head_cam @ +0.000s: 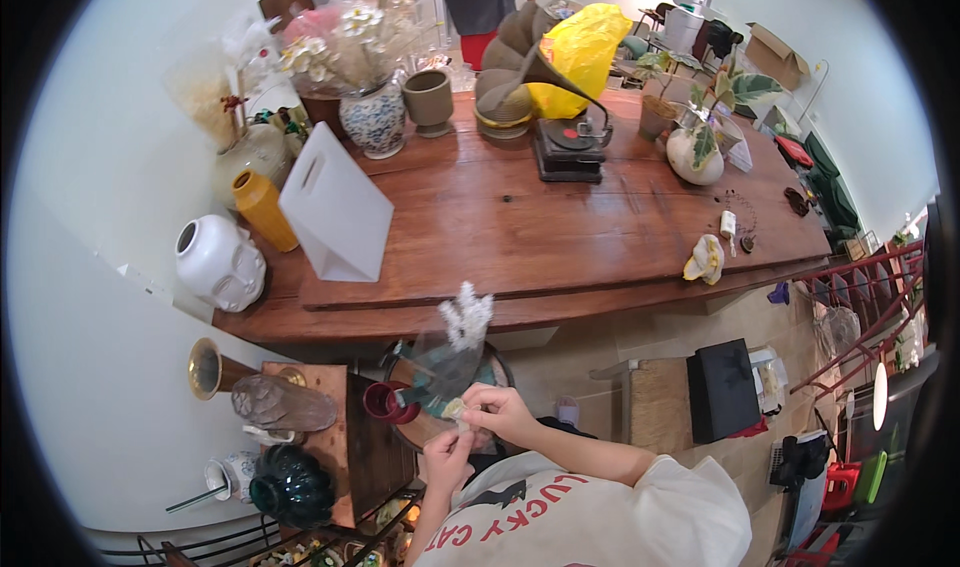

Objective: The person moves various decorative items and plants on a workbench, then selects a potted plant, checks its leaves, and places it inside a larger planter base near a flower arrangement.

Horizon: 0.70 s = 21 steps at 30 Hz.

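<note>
Close together in front of my shirt, my left hand (448,458) and my right hand (499,414) both pinch a small pale yellow-white item (455,409), which looks like an artificial flower or a bit of cloth; its exact kind cannot be told. Just beyond my fingers, white artificial flower sprigs (466,318) in a clear wrap lie over a round table (504,364). A dark red cup (390,403) is at that table's left side, to the left of my hands.
A long wooden table (465,244) holds a gramophone ornament (570,150), a white folded stand (337,214), vases and plants. Left of me, a wooden cabinet (330,432) bears glass vases. At right stand a wooden bench (660,402) and a black box (724,390). A person (484,0) stands beyond the table.
</note>
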Each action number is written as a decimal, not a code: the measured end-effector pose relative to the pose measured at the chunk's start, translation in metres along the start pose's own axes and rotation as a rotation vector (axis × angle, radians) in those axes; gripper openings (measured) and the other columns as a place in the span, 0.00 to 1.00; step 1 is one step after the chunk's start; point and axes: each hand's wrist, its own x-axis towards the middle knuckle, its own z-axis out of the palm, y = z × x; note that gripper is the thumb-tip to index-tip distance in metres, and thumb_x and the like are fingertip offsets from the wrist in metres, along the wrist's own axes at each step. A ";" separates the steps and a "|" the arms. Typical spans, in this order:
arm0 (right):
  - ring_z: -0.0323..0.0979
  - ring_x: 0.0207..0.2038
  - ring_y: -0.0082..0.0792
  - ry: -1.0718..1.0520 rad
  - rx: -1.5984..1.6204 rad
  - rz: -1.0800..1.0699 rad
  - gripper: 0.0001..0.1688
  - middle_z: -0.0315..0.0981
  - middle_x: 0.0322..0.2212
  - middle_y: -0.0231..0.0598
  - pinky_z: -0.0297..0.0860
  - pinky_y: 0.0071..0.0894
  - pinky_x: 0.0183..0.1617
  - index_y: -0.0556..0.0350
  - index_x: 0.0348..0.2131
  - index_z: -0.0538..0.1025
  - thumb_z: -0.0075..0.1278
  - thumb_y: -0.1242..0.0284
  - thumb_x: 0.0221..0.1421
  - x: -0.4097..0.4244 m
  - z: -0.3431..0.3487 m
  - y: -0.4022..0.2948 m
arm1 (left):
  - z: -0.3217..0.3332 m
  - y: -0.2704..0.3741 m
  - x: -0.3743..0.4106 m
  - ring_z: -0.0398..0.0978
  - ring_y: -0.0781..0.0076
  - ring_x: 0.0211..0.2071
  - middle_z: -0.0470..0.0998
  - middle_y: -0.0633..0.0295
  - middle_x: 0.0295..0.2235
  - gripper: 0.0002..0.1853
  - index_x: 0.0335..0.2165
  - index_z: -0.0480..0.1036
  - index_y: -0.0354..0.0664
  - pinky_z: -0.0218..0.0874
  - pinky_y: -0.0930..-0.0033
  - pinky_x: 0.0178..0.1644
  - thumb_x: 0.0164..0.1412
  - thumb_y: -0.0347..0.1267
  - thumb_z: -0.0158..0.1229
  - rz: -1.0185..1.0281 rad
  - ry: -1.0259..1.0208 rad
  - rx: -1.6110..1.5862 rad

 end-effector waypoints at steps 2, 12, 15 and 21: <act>0.65 0.31 0.19 0.041 0.044 0.021 0.06 0.66 0.31 0.34 0.64 0.16 0.32 0.67 0.25 0.72 0.51 0.78 0.49 0.000 -0.025 -0.002 | 0.020 -0.002 0.003 0.73 0.79 0.25 0.76 0.61 0.25 0.07 0.30 0.73 0.30 0.65 0.78 0.32 0.56 0.25 0.50 -0.058 -0.008 -0.052; 0.60 0.19 0.13 -0.169 -0.137 0.170 0.10 0.67 0.14 0.27 0.59 0.17 0.21 0.59 0.24 0.73 0.51 0.70 0.52 -0.018 -0.205 -0.052 | 0.196 -0.006 0.045 0.71 0.79 0.26 0.75 0.61 0.28 0.07 0.35 0.68 0.33 0.61 0.80 0.31 0.57 0.25 0.48 -0.234 0.007 -0.204; 0.61 0.17 0.13 -0.207 -0.238 0.109 0.10 0.67 0.13 0.27 0.60 0.18 0.20 0.59 0.26 0.73 0.49 0.70 0.53 -0.032 -0.259 -0.069 | 0.230 -0.025 0.062 0.73 0.76 0.26 0.75 0.61 0.26 0.09 0.35 0.67 0.34 0.63 0.78 0.32 0.60 0.29 0.45 -0.310 -0.147 -0.206; 0.62 0.25 0.15 0.528 -0.385 -0.139 0.20 0.67 0.22 0.26 0.62 0.18 0.29 0.57 0.41 0.69 0.54 0.74 0.46 -0.062 -0.363 -0.100 | 0.291 -0.001 0.092 0.74 0.66 0.28 0.75 0.52 0.29 0.11 0.39 0.65 0.32 0.65 0.69 0.36 0.59 0.28 0.46 -0.329 -0.204 -0.319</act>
